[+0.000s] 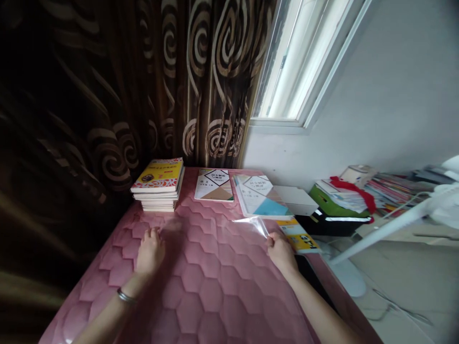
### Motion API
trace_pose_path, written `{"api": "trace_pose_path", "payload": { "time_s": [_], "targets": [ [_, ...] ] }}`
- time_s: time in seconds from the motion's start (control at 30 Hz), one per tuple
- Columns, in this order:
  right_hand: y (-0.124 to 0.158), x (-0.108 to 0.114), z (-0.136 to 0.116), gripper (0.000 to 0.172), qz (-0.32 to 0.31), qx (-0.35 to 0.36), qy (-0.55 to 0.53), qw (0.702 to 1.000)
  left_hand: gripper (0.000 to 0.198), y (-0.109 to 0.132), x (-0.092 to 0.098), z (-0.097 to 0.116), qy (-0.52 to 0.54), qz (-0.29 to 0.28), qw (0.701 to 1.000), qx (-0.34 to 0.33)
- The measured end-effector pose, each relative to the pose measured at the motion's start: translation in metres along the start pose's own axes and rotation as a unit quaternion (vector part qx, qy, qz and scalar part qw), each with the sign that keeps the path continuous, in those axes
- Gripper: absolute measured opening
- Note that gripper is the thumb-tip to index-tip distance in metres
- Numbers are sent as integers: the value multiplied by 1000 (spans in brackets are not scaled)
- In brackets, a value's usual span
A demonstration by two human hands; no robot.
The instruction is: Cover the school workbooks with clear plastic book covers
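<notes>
My right hand [281, 252] pinches the edge of a clear plastic sheet [258, 225], which catches the light just in front of the books. The sheet's full outline is hard to see against the pink quilted cover [201, 274]. On the left, my left hand [150, 252] is closed with its fingers curled downward over the cover, below a stack of books [159, 184] topped by a yellow one. What its fingers hold, if anything, cannot be made out. Ahead lie a white-and-tan workbook [214, 185] and a white-and-blue workbook [260, 196].
A yellow booklet with a panda [303, 241] lies beside my right hand, with a white box [296, 200] behind it. A dark flat object [315, 282] lies by my right forearm. Right of the bed are a black-and-green bin [330, 217] and a white fan [387, 229]. A patterned curtain [201, 86] hangs behind.
</notes>
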State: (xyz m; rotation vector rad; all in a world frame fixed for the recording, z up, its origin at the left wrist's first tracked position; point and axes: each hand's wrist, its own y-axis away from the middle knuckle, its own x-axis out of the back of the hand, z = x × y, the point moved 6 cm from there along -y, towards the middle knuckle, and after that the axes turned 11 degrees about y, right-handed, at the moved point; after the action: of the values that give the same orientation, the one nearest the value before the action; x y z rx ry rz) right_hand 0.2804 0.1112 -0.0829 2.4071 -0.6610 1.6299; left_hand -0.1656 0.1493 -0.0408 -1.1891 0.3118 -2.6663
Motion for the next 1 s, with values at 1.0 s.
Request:
{"api": "trace_pose_path", "payload": {
  "time_s": [1.0],
  "targets": [
    [-154,-49,-165,25,-103,-12,3,995,72,88,-120,105,-10,-386,884,-263]
  ]
}}
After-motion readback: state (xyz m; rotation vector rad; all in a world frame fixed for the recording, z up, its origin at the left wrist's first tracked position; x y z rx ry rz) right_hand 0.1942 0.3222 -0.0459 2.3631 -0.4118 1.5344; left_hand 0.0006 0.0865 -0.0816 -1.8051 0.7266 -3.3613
